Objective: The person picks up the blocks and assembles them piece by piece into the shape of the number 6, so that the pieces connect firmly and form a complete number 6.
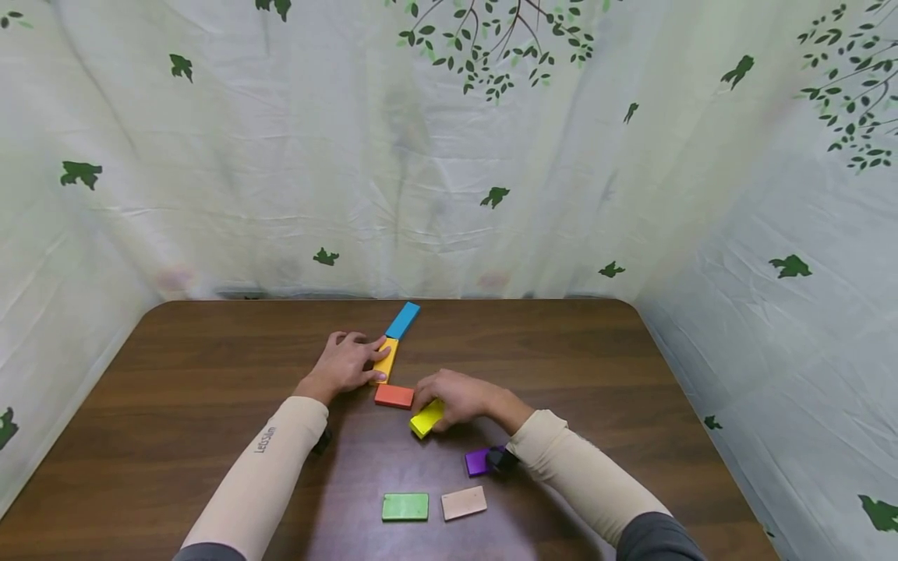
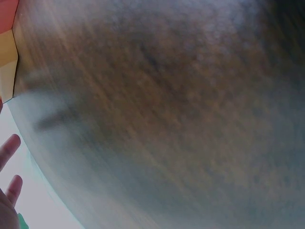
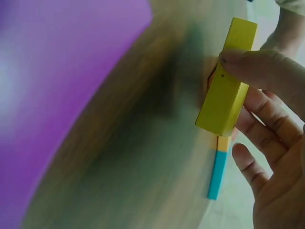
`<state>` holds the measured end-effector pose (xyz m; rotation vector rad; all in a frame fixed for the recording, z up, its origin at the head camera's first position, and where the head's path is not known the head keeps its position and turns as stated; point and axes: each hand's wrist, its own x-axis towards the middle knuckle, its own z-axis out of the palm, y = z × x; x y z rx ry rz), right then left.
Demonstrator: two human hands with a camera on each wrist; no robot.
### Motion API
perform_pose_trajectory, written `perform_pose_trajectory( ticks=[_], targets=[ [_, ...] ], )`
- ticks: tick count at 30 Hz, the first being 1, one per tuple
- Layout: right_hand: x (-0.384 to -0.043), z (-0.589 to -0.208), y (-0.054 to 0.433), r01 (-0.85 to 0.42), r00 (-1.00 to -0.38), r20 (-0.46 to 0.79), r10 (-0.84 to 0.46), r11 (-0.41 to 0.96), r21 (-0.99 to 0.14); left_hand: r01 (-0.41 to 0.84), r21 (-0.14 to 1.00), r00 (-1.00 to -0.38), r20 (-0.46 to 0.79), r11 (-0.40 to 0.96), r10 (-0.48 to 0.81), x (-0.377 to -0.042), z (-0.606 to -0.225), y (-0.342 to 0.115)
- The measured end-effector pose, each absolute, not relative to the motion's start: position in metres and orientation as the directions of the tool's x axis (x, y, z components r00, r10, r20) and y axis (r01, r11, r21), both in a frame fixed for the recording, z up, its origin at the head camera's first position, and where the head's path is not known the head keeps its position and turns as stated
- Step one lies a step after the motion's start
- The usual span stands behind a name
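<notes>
My right hand [image 1: 459, 396] pinches a yellow block [image 1: 426, 418]; in the right wrist view the thumb presses one face of this block [image 3: 226, 86], with fingers behind it. The block is tilted and appears just off the table. To its left lies a red-orange block [image 1: 394, 396]. My left hand [image 1: 345, 362] touches an orange-yellow block [image 1: 387, 360] with its thumb and a fingertip, the other fingers spread. This block joins end to end with a blue block [image 1: 403, 319] behind and meets the red-orange one in front, forming a bent line.
Nearer on the brown wooden table [image 1: 210, 436] lie a green block [image 1: 405, 507], a pale wood-coloured block [image 1: 464, 503] and a purple block [image 1: 477, 463], partly hidden by the right wrist's camera. A white leaf-patterned curtain [image 1: 281, 171] surrounds the table's back and sides.
</notes>
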<state>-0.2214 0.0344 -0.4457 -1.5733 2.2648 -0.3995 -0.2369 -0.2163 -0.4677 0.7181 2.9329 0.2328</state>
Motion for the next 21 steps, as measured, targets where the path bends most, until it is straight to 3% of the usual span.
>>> perform_pose_trajectory(
  ticks=[4,21],
  targets=[
    [-0.225,-0.448,0.042,-0.825,-0.345,-0.090,-0.934,0.347,-0.446,0.447,0.174,-0.883,-0.072,0.878,0.464,-0.238,-0.468,-0.216],
    [-0.235,-0.462,0.048,-0.745,-0.554,-0.082,-0.829,0.537,-0.396,0.433,0.170,-0.886,-0.100,0.885,0.453,-0.237,-0.466,-0.215]
  ],
)
